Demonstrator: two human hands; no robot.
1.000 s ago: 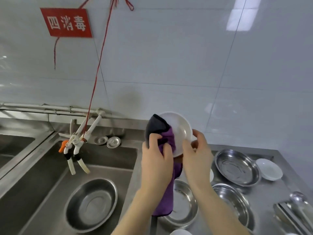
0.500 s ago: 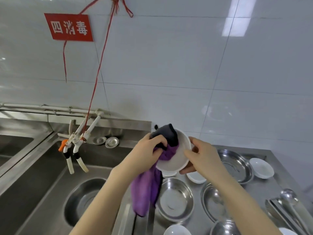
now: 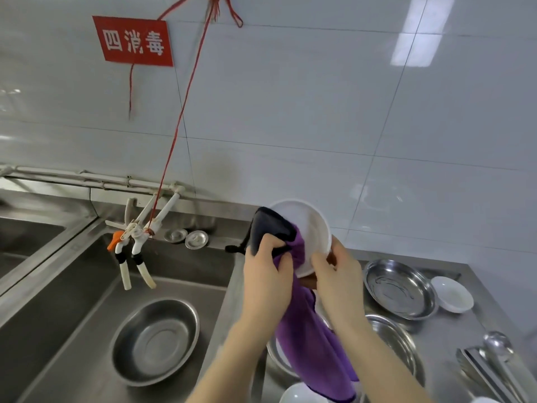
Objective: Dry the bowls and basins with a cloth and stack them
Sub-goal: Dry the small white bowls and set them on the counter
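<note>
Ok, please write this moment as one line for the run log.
step: drying | left hand: grips purple-and-dark cloth inside round white bowl | right hand: holds bowl by rim, tilted | stacked: not yet

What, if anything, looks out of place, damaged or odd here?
Only the plumbing: a red string from the wall is tied to the white plastic taps over the sink, which looks improvised. One round steel basin sits apart in the sink. Nothing looks spilled or broken.
</note>
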